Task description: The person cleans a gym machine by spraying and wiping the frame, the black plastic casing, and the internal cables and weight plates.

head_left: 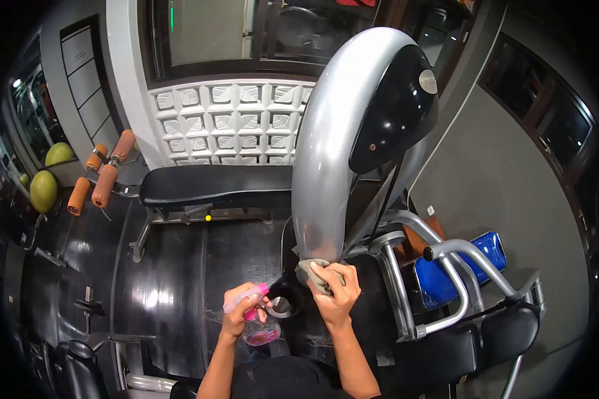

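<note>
My left hand [241, 311] is wrapped round a pink and clear spray bottle [262, 334], held upright with its nozzle pointing up to the right. In my right hand [337, 292] is a bunched grey-green cloth [315, 274], pressed against the lower end of a curved silver machine column [323, 166]. The fingers are bent over the cloth and hide part of it. Between the hands, a black round cup-shaped holder [283, 304] sits at the base of the column.
A black padded bench [219, 182] with orange foam rollers [104, 186] stands at the left. To the right are silver tubular bars [456, 319], a blue pad [439, 279] and black seat pads [439, 350]. Yellow-green balls [44, 191] lie far left.
</note>
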`<state>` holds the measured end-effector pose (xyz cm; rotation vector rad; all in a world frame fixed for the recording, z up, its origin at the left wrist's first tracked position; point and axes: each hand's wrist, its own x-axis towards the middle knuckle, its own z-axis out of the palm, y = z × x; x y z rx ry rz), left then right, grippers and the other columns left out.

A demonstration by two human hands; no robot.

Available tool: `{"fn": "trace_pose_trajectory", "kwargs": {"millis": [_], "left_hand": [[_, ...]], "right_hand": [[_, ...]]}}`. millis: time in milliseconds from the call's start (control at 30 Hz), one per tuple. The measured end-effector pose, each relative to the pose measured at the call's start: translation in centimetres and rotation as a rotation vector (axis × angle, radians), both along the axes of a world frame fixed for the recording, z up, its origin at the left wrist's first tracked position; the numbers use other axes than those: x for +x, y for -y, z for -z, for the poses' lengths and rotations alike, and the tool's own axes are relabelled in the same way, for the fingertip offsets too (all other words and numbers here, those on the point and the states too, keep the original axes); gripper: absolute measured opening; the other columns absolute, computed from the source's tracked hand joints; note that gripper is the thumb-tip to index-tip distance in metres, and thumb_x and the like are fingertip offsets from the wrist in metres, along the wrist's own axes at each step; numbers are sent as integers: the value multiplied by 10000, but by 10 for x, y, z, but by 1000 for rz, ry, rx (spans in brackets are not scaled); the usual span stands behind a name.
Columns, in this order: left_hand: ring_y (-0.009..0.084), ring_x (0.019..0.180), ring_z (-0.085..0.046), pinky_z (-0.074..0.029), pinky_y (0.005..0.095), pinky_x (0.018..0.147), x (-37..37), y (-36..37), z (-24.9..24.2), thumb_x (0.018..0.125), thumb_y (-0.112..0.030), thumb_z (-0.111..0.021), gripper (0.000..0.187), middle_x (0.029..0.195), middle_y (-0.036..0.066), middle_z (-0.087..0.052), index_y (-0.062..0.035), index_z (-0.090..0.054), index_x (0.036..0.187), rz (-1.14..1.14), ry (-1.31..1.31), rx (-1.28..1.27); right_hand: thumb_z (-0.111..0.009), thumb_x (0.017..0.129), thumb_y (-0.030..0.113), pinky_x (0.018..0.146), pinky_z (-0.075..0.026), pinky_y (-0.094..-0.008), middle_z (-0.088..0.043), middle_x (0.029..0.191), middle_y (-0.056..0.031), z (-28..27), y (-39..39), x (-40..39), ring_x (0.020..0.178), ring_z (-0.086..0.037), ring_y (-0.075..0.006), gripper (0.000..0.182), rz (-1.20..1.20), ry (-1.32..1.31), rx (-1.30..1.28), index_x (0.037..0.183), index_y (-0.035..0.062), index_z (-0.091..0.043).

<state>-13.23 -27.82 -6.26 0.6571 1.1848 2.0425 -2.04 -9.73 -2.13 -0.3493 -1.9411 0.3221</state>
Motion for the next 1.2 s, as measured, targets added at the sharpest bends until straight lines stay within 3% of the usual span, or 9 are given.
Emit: {"fn": "trace_pose_trajectory", "kwargs": {"millis": [200,367,533,600,767,867,1067,1133,1200], "left_hand": [[162,570,-622,-508,264,566,-9,-1,-20,891,-247,-567,335,819,171,-686,84,-621,899,117,-44,-55],[145,585,-625,-509,258,558,-19,6,-31,881,-229,-582,299,816,135,-691,62,-645,902,237,-89,-89],[137,584,-625,-509,254,558,-23,6,-43,863,-210,-601,277,827,116,-698,57,-660,911,264,-153,-82],[164,552,-629,-524,271,529,-24,3,-45,835,-302,-588,363,788,152,-694,56,-633,874,258,-189,-134],[138,580,-623,-506,254,549,-25,-13,-45,862,-226,-600,297,829,120,-699,62,-651,910,299,-126,-50],[139,574,-622,-503,254,544,-23,-29,-51,861,-236,-599,304,826,121,-700,62,-648,901,265,-155,-32],[150,561,-630,-511,263,534,-17,-48,-75,838,-284,-607,347,794,135,-696,59,-637,873,140,-252,-81],[170,551,-637,-522,274,525,-16,-52,-84,826,-333,-606,399,783,160,-691,64,-624,856,99,-294,-154],[116,585,-636,-496,241,556,-12,-55,-90,834,-223,-634,264,778,85,-695,36,-667,875,54,-354,-84]], "right_hand": [[-858,515,79,623,-515,-347,-614,890,-21,69,-1,24,760,-596,-227,478,42,85,-26,968,195,-757],[-759,607,-6,663,-529,-369,-624,1018,-48,91,4,31,830,-608,-264,451,114,72,-53,1015,183,-722],[-749,601,-36,694,-521,-377,-624,1024,-53,61,0,15,832,-605,-273,461,165,-14,-33,1014,163,-706],[-751,602,-57,707,-511,-375,-627,1006,-58,32,-8,3,823,-604,-278,461,174,-90,3,1016,142,-705],[-777,670,-27,750,-522,-367,-657,995,-96,-46,-17,-20,867,-648,-284,373,65,-145,-102,1021,86,-719],[-779,659,-27,748,-532,-366,-661,993,-96,-47,-21,-19,868,-656,-280,376,24,-149,-134,1013,86,-724],[-800,525,7,645,-525,-361,-660,1006,-103,8,-28,-1,761,-638,-271,458,-16,-176,-24,966,117,-736],[-803,567,29,631,-520,-362,-658,1009,-117,31,-31,7,756,-640,-279,404,-55,-188,-66,956,105,-722],[-808,645,77,649,-519,-358,-657,1012,-128,59,-36,15,771,-643,-285,330,-83,-209,-137,957,92,-702]]}}
